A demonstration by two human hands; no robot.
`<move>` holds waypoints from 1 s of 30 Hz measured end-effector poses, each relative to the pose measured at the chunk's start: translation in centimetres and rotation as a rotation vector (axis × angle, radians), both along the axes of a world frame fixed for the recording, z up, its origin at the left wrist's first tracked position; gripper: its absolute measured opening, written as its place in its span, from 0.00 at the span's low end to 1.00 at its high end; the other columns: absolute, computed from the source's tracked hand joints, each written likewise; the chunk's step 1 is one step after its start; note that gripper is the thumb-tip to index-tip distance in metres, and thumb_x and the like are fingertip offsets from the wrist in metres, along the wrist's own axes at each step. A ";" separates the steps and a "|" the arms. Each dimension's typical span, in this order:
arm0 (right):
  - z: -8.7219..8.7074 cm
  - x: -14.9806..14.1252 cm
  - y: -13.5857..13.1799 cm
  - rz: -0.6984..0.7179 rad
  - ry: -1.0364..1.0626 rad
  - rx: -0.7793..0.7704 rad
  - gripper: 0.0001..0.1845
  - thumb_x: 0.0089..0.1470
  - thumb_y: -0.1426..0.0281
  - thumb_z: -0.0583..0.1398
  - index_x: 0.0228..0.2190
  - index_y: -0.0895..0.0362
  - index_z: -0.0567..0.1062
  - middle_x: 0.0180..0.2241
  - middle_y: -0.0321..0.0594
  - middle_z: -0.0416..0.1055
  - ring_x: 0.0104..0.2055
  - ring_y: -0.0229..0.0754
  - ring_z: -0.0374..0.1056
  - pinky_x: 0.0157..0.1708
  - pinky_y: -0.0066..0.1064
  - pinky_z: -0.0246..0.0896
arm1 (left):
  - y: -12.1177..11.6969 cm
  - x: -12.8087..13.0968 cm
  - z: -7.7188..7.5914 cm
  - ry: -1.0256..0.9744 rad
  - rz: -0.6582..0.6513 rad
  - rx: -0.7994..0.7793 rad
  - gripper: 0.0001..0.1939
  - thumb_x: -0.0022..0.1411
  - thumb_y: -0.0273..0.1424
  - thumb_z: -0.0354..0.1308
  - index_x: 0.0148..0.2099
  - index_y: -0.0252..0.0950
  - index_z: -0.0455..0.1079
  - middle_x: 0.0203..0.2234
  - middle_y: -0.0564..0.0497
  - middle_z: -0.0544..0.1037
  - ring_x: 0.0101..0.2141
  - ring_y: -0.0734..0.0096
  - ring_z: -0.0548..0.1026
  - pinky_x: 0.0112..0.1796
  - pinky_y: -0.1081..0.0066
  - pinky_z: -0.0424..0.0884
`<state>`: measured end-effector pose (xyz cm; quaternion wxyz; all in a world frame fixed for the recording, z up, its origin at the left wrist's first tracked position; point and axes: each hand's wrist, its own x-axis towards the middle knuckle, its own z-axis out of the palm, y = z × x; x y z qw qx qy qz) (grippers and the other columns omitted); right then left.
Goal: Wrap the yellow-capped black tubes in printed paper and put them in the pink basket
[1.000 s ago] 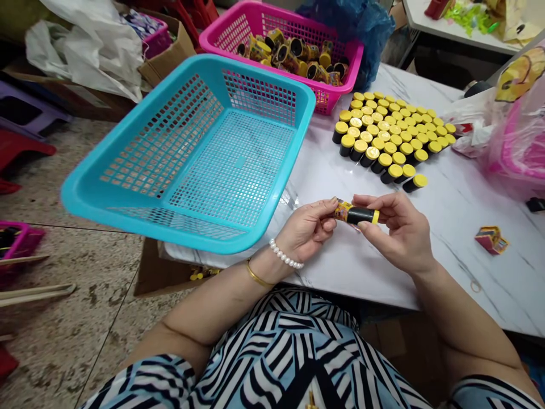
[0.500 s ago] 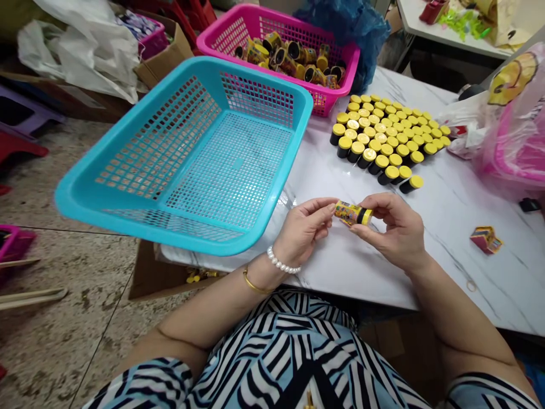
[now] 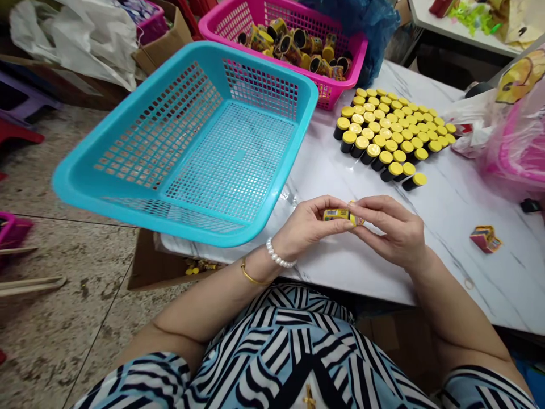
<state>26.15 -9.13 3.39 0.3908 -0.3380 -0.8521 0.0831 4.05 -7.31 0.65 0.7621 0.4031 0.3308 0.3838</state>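
Observation:
Both my hands meet above the near part of the marble-patterned table. My left hand point(image 3: 317, 224), with a pearl bracelet at the wrist, is closed round a small canister point(image 3: 336, 215) wrapped in a yellow printed label. The canister lies on its side. My right hand point(image 3: 392, 230) pinches its right end with thumb and fingers, where yellow and pinkish printed bits show; the fingers hide most of that end. Beyond the hands, black canisters with yellow lids point(image 3: 385, 133) stand upright in a tight group. A small stack of printed labels point(image 3: 486, 238) lies right of my right hand.
A blue perforated basket point(image 3: 275, 210) rests tilted on the table's left edge. Behind it, a pink basket point(image 3: 360, 57) holds several labelled canisters. At the far right stands a pink container point(image 3: 517, 153) with clear plastic over it. A rubber band point(image 3: 469, 283) lies near the front edge.
My left hand has shifted from a fingertip hold at the canister's left end to a grip round it. My right fingers have closed in over its right end, hiding the lid.

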 end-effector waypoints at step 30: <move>-2.0 -0.6 0.1 -0.103 0.396 -0.389 0.06 0.53 0.66 0.75 0.36 0.49 0.87 0.33 0.40 0.82 0.35 0.43 0.79 0.36 0.37 0.78 | 0.2 0.0 -0.6 -0.187 -0.110 -0.269 0.25 0.53 0.45 0.78 0.38 0.28 0.77 0.29 0.50 0.79 0.25 0.82 0.73 0.28 0.79 0.70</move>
